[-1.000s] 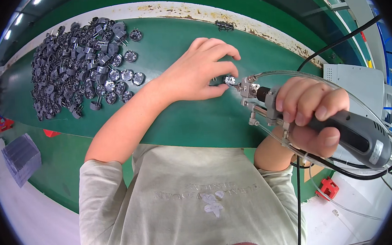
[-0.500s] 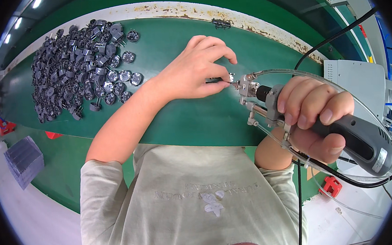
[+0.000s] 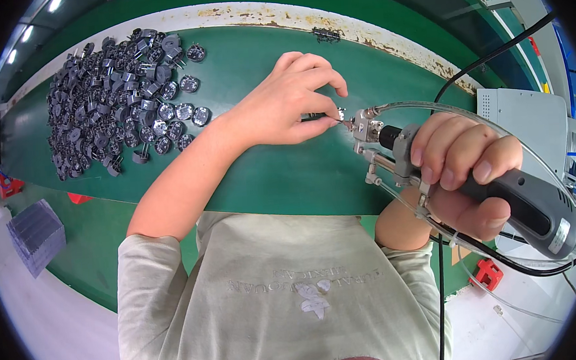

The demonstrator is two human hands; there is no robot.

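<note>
My left hand is over the middle of the green bench, its thumb and index finger pinched on a small dark part. Most of that part is hidden behind the fingers, though a bit of shiny metal shows at their tips. My right hand grips a grey powered screwdriver fitted with a metal nozzle head. The tool points left, and its tip lies right beside my left fingertips. To the left of my forearm lies a big pile of dark grey round plug-like parts, some with metal prongs.
A clear hose and black cables run around the screwdriver. A grey-white machine box stands at the right. Along the bench's far side runs a chipped white ledge with a small dark cluster near it.
The screwdriver and my right hand have shifted very slightly to the right. My left hand stays in place with its pinch.
</note>
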